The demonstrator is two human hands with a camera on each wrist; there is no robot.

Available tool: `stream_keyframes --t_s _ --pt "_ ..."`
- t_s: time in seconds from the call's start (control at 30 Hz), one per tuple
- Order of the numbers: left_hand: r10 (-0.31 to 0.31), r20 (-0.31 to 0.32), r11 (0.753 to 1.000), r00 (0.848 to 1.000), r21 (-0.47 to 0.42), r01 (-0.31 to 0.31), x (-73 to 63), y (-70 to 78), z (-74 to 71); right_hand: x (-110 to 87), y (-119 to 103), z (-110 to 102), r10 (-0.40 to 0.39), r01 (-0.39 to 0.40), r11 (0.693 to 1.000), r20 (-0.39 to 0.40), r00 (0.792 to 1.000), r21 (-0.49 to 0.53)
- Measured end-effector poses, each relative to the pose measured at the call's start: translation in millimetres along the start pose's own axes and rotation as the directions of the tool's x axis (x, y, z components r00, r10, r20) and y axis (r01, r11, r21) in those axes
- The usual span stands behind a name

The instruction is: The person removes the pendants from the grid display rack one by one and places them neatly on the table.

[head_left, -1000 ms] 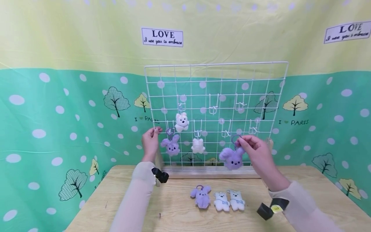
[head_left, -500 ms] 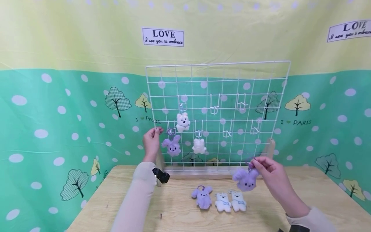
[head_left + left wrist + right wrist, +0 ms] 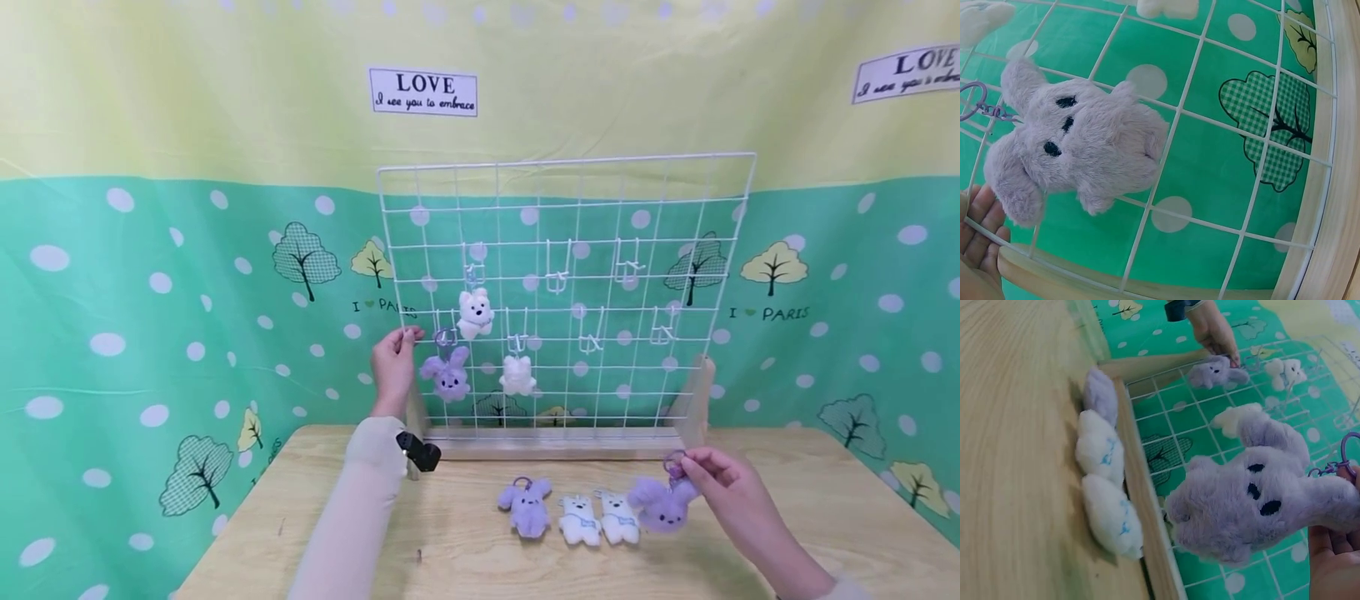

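Note:
My right hand pinches the purple ring of a plush bunny keychain, which hangs low over the table's right part. The same bunny fills the middle of the right wrist view, face toward the camera. With thumb and fingers my left hand holds the left edge of a white wire grid rack. Beside that hand a second purple bunny keychain hangs from a hook. A white bear keychain and another white plush keychain, its face not seen, hang on hooks too.
On the table lie a purple bunny keychain and two white bear keychains in a row. Several white hooks on the grid carry nothing. The rack stands on a wooden base, with a patterned curtain behind.
My right hand has moved down and to the right, away from the grid, carrying the bunny keychain toward the table. The left hand stays at the rack's edge.

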State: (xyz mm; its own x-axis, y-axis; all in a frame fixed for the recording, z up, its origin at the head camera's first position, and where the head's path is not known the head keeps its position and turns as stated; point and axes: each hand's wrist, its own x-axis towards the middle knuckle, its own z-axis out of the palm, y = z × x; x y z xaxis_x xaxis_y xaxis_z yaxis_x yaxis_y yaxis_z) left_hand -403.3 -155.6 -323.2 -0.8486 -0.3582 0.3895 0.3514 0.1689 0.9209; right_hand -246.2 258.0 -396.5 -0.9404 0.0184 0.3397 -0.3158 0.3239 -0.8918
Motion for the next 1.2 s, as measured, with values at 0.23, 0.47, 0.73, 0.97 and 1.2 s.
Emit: stream_keyframes --t_s 0.23,0.47,0.73,0.97,1.2 --pt "-0.007 0.001 1.0 1.0 -0.001 0.007 -0.1 -1.4 1.9 -9.2 12.7 -9.5 0.143 -0.141 0.988 0.026 0.989 -0.06" --pt "0.004 0.0 1.0 1.0 -0.009 -0.004 -0.3 2.8 1.6 -18.2 30.1 -20.1 0.12 -0.117 0.991 0.059 0.991 -0.057" --pt "0.009 -0.005 1.0 1.0 -0.006 -0.009 1.8 2.1 0.8 -15.9 50.2 -22.5 0.067 -0.062 0.997 0.116 0.991 -0.04" --pt "0.016 -0.01 1.0 1.0 -0.009 -0.016 1.3 0.1 1.3 -3.0 55.5 -15.4 0.128 -0.12 0.986 0.071 0.989 -0.112" --pt "0.013 -0.006 1.0 1.0 -0.009 -0.013 0.1 0.6 0.8 12.0 64.0 -5.5 0.137 -0.13 0.986 0.061 0.989 -0.101"
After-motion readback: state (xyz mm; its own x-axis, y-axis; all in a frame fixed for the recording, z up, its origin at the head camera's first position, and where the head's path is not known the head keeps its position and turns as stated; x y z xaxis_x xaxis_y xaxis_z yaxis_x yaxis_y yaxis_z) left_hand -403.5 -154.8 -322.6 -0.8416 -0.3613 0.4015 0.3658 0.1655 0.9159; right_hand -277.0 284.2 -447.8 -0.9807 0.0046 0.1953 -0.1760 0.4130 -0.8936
